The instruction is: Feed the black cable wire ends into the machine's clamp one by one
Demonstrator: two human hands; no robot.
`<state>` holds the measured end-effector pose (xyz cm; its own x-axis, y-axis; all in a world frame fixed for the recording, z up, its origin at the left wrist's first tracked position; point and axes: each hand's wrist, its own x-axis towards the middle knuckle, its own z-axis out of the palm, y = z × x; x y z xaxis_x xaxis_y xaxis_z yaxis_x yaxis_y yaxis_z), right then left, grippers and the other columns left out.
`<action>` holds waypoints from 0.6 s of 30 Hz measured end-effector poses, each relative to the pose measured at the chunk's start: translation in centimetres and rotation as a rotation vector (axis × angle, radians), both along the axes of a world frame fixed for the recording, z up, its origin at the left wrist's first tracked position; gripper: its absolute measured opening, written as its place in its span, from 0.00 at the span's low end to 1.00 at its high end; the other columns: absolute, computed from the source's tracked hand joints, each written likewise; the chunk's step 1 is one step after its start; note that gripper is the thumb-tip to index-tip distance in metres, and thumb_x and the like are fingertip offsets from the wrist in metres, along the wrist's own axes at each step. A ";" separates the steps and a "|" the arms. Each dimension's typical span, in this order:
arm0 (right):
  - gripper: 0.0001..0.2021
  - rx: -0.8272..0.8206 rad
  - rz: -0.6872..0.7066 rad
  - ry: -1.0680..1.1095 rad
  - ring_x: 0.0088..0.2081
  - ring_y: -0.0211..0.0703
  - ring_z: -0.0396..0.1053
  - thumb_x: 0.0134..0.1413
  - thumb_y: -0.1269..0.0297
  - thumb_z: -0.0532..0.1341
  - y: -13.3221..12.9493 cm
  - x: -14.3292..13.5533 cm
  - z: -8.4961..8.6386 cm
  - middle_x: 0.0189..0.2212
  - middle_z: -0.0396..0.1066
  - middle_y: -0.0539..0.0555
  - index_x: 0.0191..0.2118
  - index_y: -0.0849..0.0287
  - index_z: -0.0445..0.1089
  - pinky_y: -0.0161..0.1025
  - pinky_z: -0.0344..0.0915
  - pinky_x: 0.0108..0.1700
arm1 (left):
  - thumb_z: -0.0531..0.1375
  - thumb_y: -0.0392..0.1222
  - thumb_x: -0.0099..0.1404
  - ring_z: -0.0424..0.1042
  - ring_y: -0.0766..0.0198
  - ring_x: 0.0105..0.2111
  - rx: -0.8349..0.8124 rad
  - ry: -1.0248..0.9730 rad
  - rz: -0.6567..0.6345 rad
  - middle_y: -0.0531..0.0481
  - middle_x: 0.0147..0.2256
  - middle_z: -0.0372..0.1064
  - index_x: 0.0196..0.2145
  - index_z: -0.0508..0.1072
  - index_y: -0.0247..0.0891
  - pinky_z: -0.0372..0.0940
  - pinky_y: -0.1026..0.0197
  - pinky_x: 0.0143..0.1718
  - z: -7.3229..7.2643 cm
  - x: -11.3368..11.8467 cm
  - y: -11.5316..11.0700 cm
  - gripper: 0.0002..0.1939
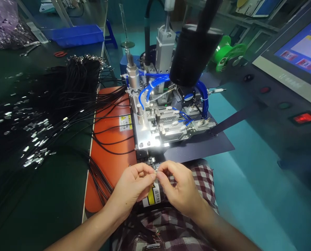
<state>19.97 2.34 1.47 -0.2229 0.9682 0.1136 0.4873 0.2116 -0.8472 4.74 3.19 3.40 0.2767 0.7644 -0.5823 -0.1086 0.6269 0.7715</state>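
Note:
My left hand (134, 183) and my right hand (180, 184) meet fingertip to fingertip at the front end of a metal machine (168, 122). Both are closed in a pinch, thumb against forefinger. Whatever sits between the fingertips is too small and covered to name. Just beyond them shows the dark feed track (150, 161) of the machine. A yellow and white label (152, 197) lies below, between the hands. Thin black cables (113, 151) run from the left across the orange base plate (107, 174) to the machine. More dark cables (142, 226) with bare wire ends rest on my lap.
A large heap of black cables with shiny metal ends (77, 76) covers the dark table at left. Behind are a blue tray (77, 36), red-handled pliers (60, 54) and a plastic bag (10, 24). A black nozzle (194, 55) hangs overhead; a control panel (288, 76) stands right.

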 end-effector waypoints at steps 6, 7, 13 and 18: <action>0.10 -0.058 0.246 0.122 0.25 0.37 0.58 0.59 0.68 0.52 1.3 0.9 -0.2 0.22 0.63 0.49 0.26 0.58 0.62 0.36 0.55 0.31 | 0.61 0.43 0.57 0.44 0.78 0.12 -0.013 0.041 -0.059 0.63 0.14 0.50 0.28 0.64 0.35 0.39 0.71 0.13 0.3 -0.1 0.1 0.10; 0.11 -0.095 0.269 0.195 0.25 0.37 0.58 0.59 0.68 0.52 1.5 1.0 -0.5 0.22 0.63 0.49 0.25 0.58 0.61 0.36 0.55 0.31 | 0.61 0.43 0.57 0.44 0.78 0.12 -0.012 0.047 -0.069 0.63 0.15 0.50 0.28 0.64 0.35 0.39 0.71 0.13 0.4 -0.1 0.1 0.10; 0.12 -0.220 0.201 0.493 0.24 0.35 0.55 0.59 0.66 0.53 1.6 0.5 -2.4 0.21 0.57 0.47 0.24 0.58 0.59 0.34 0.55 0.28 | 0.62 0.45 0.56 0.47 0.77 0.11 0.071 0.110 -0.045 0.63 0.13 0.51 0.29 0.65 0.36 0.41 0.71 0.12 0.2 -0.1 0.0 0.11; 0.11 -0.275 0.148 0.582 0.24 0.35 0.54 0.58 0.64 0.54 1.4 -0.1 -3.3 0.21 0.56 0.47 0.25 0.59 0.59 0.34 0.54 0.27 | 0.61 0.46 0.57 0.45 0.76 0.12 0.124 0.168 -0.031 0.64 0.11 0.47 0.27 0.65 0.36 0.42 0.71 0.13 -0.3 -0.1 -0.1 0.11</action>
<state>19.91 3.70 -1.81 -0.3330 0.9429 0.0088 -0.0844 -0.0206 -0.9962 4.68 3.10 3.11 0.2085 0.8258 -0.5240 0.0457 0.5269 0.8487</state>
